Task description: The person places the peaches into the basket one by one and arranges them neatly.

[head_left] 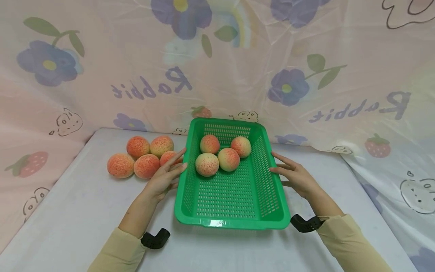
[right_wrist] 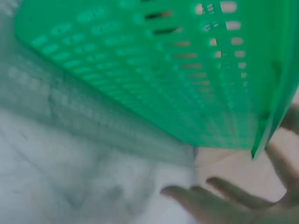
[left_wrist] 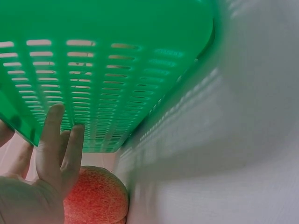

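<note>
A green plastic basket with slotted walls stands at the middle of the white table, several peaches lying in its far half. My left hand is at the basket's left side, with fingertips on the rim and other fingers straight against the slotted outer wall. On the opposite side, my right hand has its fingertips at the right rim. The right wrist view shows its lower fingers spread straight, apart from the wall.
Several more peaches sit in a cluster on the table left of the basket, one partly hidden behind my left hand. A printed cloth hangs along the table's back edge. Black wrist mounts are strapped at both sleeves.
</note>
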`<state>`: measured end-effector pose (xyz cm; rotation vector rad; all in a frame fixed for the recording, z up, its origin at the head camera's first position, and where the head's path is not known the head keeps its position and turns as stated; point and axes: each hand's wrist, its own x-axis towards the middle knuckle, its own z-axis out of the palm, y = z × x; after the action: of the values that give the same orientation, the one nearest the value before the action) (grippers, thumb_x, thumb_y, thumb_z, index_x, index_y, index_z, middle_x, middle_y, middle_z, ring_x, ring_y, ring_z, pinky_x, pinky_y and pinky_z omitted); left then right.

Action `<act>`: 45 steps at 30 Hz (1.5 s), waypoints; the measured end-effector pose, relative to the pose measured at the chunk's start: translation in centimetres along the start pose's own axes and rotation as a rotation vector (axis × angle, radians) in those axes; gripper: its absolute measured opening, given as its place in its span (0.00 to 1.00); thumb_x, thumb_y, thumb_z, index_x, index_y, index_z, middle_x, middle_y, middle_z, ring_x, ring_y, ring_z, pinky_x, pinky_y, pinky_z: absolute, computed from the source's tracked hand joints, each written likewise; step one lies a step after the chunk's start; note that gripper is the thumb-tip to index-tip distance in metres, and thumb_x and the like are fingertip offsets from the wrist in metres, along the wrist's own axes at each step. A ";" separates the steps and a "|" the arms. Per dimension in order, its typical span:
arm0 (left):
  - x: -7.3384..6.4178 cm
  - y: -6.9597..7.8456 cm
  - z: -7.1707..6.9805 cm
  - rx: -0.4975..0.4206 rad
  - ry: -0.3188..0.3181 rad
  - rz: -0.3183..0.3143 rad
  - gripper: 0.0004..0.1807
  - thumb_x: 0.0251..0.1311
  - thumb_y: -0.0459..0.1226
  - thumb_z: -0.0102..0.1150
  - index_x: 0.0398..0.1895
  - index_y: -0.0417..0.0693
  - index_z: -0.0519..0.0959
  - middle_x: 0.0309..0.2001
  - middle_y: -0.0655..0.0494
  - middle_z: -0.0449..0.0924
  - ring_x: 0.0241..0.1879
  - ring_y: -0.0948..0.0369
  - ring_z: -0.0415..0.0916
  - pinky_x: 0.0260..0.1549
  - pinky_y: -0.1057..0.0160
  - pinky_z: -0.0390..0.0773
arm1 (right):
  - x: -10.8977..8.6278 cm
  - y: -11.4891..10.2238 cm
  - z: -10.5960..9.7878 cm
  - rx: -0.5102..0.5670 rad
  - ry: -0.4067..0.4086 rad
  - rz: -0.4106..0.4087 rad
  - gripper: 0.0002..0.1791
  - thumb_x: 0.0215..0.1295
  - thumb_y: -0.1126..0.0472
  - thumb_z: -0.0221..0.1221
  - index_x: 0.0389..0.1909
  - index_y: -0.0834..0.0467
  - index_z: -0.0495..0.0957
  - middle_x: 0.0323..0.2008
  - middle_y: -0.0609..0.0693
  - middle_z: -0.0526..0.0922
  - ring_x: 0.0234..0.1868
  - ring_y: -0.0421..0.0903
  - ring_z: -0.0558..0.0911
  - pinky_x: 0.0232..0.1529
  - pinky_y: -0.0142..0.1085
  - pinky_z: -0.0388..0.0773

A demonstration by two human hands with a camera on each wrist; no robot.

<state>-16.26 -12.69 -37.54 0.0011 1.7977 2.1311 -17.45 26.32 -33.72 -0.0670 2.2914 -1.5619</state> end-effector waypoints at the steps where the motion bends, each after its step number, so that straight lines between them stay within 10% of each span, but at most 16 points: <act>1: 0.0 0.0 0.0 0.001 0.001 0.001 0.33 0.71 0.41 0.50 0.75 0.66 0.52 0.72 0.47 0.53 0.45 0.65 0.80 0.38 0.65 0.82 | 0.1 0.2 -0.1 0.028 -0.008 0.004 0.41 0.68 0.52 0.58 0.76 0.45 0.46 0.72 0.68 0.51 0.70 0.65 0.58 0.63 0.63 0.62; 7: -0.1 0.2 -0.1 0.015 0.005 0.006 0.33 0.71 0.41 0.50 0.75 0.66 0.52 0.73 0.47 0.52 0.46 0.64 0.80 0.38 0.65 0.82 | 0.7 0.9 0.0 0.192 -0.041 0.046 0.40 0.69 0.55 0.57 0.75 0.37 0.47 0.74 0.64 0.45 0.72 0.68 0.51 0.62 0.57 0.67; 15: -0.4 0.1 -0.2 0.014 0.010 -0.001 0.33 0.71 0.41 0.49 0.75 0.66 0.52 0.72 0.45 0.55 0.46 0.64 0.80 0.39 0.65 0.82 | 1.0 1.3 0.3 0.332 -0.038 0.059 0.41 0.67 0.59 0.59 0.75 0.37 0.49 0.74 0.64 0.45 0.50 0.49 0.82 0.43 0.35 0.82; 28: -0.6 0.5 0.4 0.093 0.035 -0.003 0.32 0.72 0.41 0.48 0.75 0.67 0.52 0.73 0.43 0.52 0.45 0.62 0.81 0.39 0.66 0.82 | 0.9 2.1 0.5 0.442 -0.012 0.064 0.40 0.68 0.61 0.58 0.74 0.37 0.50 0.71 0.61 0.51 0.39 0.42 0.85 0.38 0.31 0.82; 36: -1.4 0.4 0.6 0.483 0.319 0.224 0.21 0.70 0.41 0.52 0.64 0.51 0.73 0.57 0.43 0.76 0.48 0.56 0.78 0.43 0.63 0.79 | 1.0 2.3 0.9 0.477 0.001 0.072 0.41 0.67 0.62 0.59 0.75 0.38 0.50 0.59 0.51 0.66 0.40 0.43 0.85 0.38 0.32 0.82; 41: -2.1 0.5 -0.1 0.541 0.572 0.394 0.11 0.66 0.36 0.57 0.47 0.40 0.82 0.47 0.46 0.83 0.48 0.57 0.77 0.42 0.74 0.75 | 1.0 2.2 0.8 0.465 0.012 0.082 0.40 0.66 0.61 0.60 0.74 0.36 0.52 0.66 0.55 0.57 0.32 0.39 0.83 0.33 0.28 0.80; 45: -2.4 0.7 -0.7 0.545 0.642 0.488 0.08 0.62 0.33 0.61 0.41 0.38 0.83 0.44 0.46 0.83 0.45 0.55 0.79 0.37 0.81 0.75 | 0.9 2.1 0.7 0.472 0.009 0.082 0.40 0.66 0.61 0.60 0.73 0.35 0.53 0.67 0.56 0.54 0.29 0.37 0.82 0.29 0.26 0.78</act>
<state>-14.35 -14.11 -36.47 -0.1354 2.9777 1.9809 -17.74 26.31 -36.13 0.1536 1.8470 -2.0113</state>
